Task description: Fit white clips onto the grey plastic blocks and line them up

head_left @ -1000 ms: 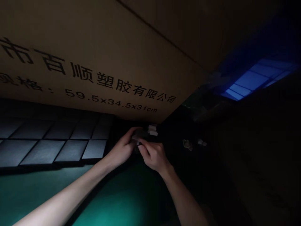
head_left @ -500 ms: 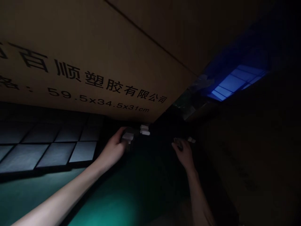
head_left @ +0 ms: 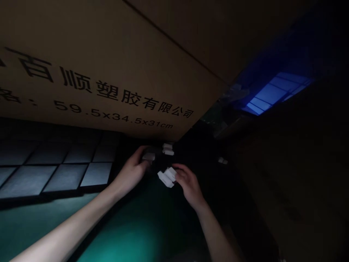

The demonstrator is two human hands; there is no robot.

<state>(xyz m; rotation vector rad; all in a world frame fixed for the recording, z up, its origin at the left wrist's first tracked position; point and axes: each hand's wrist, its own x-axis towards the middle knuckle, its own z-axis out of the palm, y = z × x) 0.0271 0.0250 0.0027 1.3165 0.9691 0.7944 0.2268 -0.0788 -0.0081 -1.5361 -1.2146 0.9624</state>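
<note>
My left hand point(head_left: 135, 168) is closed around a small dark piece with a pale top point(head_left: 149, 157); shadow hides most of it. In my right hand point(head_left: 190, 184), between thumb and fingers, is a small white folded piece like a little paper carton point(head_left: 167, 177), tilted and just to the right of my left hand. A similar pair of white pieces point(head_left: 168, 149) lies behind my hands, at the foot of the large cardboard box. Another small pale piece point(head_left: 223, 160) lies off to the right in the dark.
A large cardboard box point(head_left: 109, 109) with black printed characters stands across the back. Rows of flat grey square pieces point(head_left: 65, 178) lie at left on the green surface point(head_left: 122, 240). A blue container point(head_left: 275, 91) with bright reflections is at the back right. A dark cardboard side point(head_left: 286, 189) is on the right.
My right hand has moved left, bringing the white folded piece into view close to my left hand. My left hand has stayed almost where it was.
</note>
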